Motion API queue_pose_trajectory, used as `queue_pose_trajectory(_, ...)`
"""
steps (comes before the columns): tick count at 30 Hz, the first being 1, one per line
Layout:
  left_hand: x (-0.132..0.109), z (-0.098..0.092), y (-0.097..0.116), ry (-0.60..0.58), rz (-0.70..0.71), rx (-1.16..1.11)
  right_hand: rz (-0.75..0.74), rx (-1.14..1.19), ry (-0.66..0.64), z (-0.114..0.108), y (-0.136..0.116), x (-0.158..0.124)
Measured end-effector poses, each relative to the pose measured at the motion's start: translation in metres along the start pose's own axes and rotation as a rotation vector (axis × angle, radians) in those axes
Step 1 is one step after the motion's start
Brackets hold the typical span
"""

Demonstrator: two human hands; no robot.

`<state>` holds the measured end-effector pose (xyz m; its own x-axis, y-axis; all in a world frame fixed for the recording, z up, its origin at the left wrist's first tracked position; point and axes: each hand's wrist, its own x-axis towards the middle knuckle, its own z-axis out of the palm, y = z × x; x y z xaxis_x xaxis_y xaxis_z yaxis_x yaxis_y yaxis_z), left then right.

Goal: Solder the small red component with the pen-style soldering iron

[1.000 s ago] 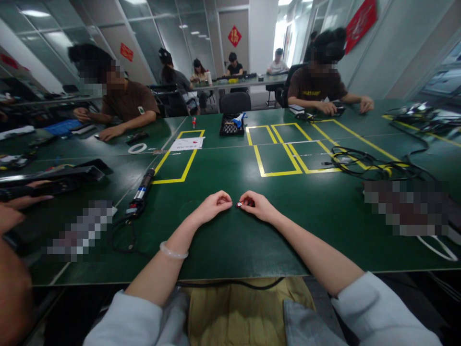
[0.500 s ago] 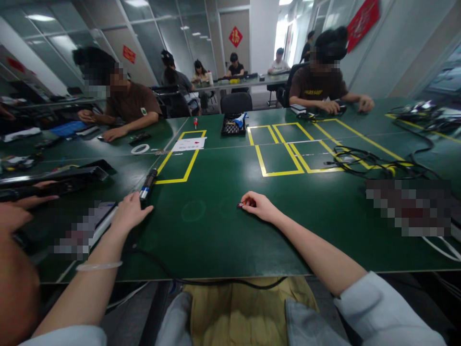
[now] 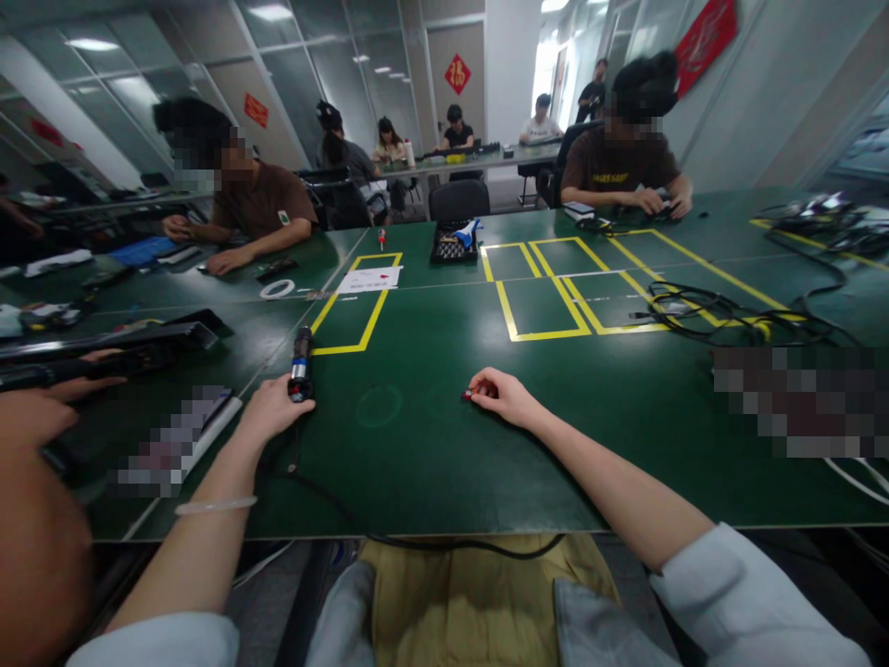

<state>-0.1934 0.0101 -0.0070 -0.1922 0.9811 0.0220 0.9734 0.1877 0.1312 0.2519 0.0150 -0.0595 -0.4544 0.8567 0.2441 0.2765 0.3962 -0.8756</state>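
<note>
The left hand (image 3: 273, 408) of a seated worker is closed around the near end of a dark cylindrical device (image 3: 301, 357), left of the white sheet (image 3: 370, 281) and nearer the wearer. The right hand (image 3: 506, 396) pinches a small red piece (image 3: 468, 396), its details indistinct, right of the sheet and likewise nearer. A black cable (image 3: 333, 501) runs on the wearer's side of the sheet; a black tray (image 3: 444, 257) sits beyond and right. The step appears to be handling the device; moving it would call for a firm hold and a free cable.
</note>
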Motion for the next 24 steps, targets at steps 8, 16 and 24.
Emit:
queue_pose_trajectory(8, -0.021, 0.019, 0.095, 0.023, 0.102, 0.085, -0.088, -0.014, 0.009, -0.001, -0.003, -0.001)
queue_pose_trajectory(16, -0.054, 0.036, 0.206, 0.069, 0.378, -0.03, -0.143, -0.092, 0.046, -0.004, -0.004, -0.001)
queue_pose_trajectory(24, -0.074, 0.044, 0.254, 0.076, 0.518, -0.127, -0.14, -0.144, 0.104, -0.002, -0.001, 0.0)
